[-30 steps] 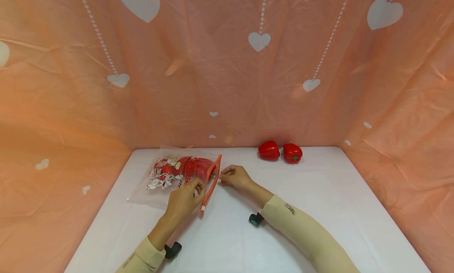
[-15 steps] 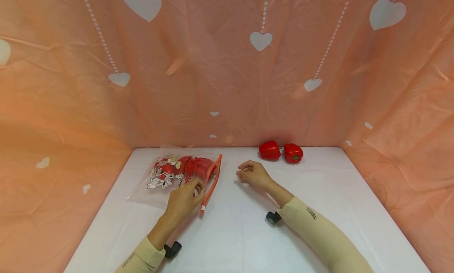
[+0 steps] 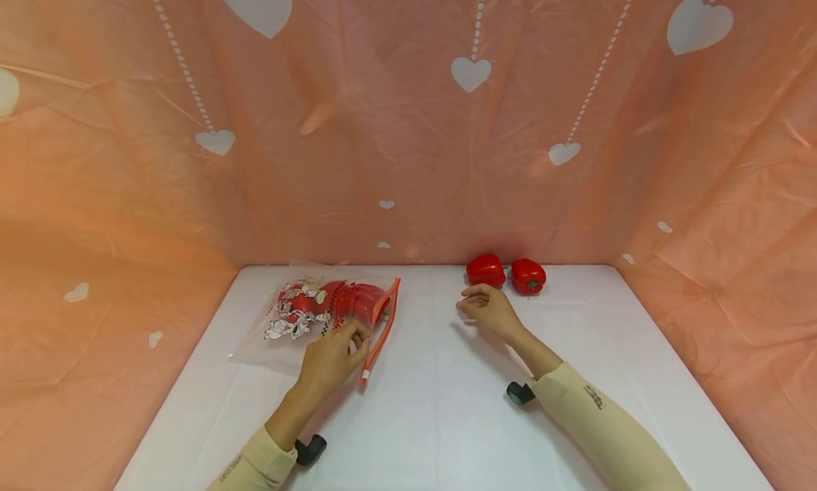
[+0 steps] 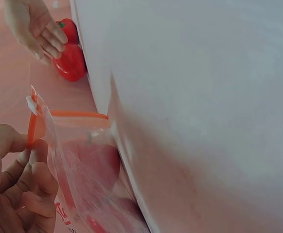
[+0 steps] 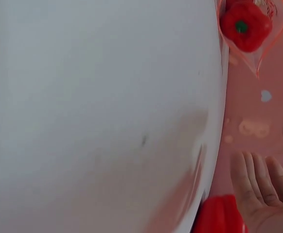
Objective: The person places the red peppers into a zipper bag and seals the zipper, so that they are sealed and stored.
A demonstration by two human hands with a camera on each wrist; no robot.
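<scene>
I had the left hand (image 3: 332,360) pinching the orange zip edge of the printed plastic bag (image 3: 306,313), which lay on the white surface (image 3: 447,406) with its mouth held partly agape and red peppers already inside. My right hand (image 3: 486,308) was released, fingers loosely extended, holding nothing, just short of the nearer red pepper (image 3: 485,271); a second red pepper (image 3: 527,276) sat just beside it against the pink backdrop (image 3: 408,157).

The risks, as I judged them: the pinch held only a thin strip, so the mouth could sag closed. The two loose peppers sat close together, and a careless grasp on one could nudge the other along the wall. The peppers already bagged could roll out if the opening tipped toward the surface.
</scene>
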